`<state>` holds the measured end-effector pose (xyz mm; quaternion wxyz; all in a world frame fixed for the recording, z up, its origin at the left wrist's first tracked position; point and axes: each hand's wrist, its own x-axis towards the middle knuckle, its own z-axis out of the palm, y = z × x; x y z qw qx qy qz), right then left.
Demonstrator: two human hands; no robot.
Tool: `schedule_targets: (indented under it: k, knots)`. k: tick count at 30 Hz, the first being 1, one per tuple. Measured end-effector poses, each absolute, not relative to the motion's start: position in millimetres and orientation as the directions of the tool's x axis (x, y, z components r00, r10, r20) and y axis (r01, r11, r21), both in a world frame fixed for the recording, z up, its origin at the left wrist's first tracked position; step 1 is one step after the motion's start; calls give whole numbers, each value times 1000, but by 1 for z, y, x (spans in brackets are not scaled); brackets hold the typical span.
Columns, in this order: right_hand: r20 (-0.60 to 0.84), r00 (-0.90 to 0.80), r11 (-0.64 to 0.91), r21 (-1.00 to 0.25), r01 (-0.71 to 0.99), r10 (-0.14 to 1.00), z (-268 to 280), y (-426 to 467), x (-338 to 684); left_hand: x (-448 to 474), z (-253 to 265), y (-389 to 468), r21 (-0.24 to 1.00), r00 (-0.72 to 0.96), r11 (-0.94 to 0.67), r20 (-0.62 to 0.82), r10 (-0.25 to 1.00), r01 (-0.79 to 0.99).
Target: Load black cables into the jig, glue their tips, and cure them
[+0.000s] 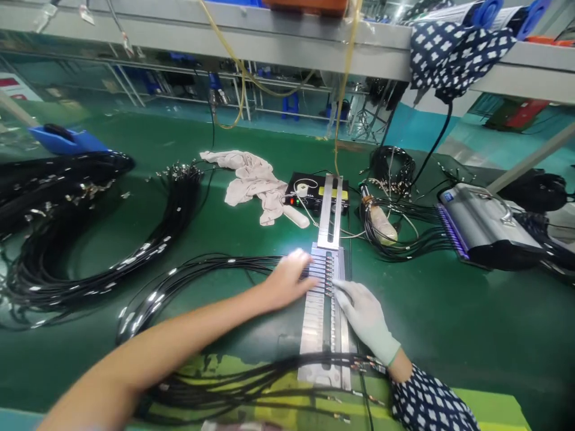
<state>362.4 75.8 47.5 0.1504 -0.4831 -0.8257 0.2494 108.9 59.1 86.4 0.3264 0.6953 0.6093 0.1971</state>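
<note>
In the head view, a slotted metal jig (314, 335) lies on a green table (449, 323), with a row of black cables (251, 261) laid across its upper part from the left, their metal-tipped ends lined up toward its right edge. The person's bare left hand (287, 280) is at the jig's left edge, thumb and fingers parted over the cables. The gloved right hand (366, 316) reaches in from the jig's right edge, fingertips close together at the cable ends; whether they pinch one cannot be told. Another cable bundle (251, 372) crosses the jig's near end. Around the jig's far end are a black box (312, 205) and, left of that end, a crumpled cloth (251, 178).
</note>
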Motion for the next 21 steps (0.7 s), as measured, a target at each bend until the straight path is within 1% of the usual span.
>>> schedule_targets:
  k: [1,2,3,4,5,7,9,12,17,18,21]
  knots:
    - [-1,-489,401,-571,716,872,48,76,363,101,91,27,734,325,-112,-153,933,670]
    - [-12,-488,391,-583,712,873,49,77,364,94,95,-5,746,407,-123,-211,889,654]
    - [-22,-484,378,-594,710,875,49,77,364,87,97,-34,718,476,-164,-258,841,677]
    - [-31,-477,364,-605,708,878,50,78,364,81,98,-59,663,485,-171,-325,812,729]
    - [-38,-470,351,-614,707,882,49,79,364,76,98,-79,605,445,-147,-379,811,782]
    - [-51,-456,327,-625,709,889,49,81,364,71,97,-100,540,362,-89,-426,829,837]
    - [-62,-446,312,-629,712,893,48,81,364,71,94,-105,542,329,-52,-428,842,839]
    - [-71,-445,306,-629,714,893,48,82,365,73,92,-102,557,346,-52,-438,830,829]
    - [-84,-455,305,-634,711,887,47,84,366,78,106,-102,377,277,-41,-598,752,925]
    - [-93,-453,302,-625,720,887,45,85,368,79,112,-102,371,286,-56,-602,746,927]
    - [-132,-457,304,-583,753,880,35,93,373,78,124,-101,402,357,-133,-556,751,906]
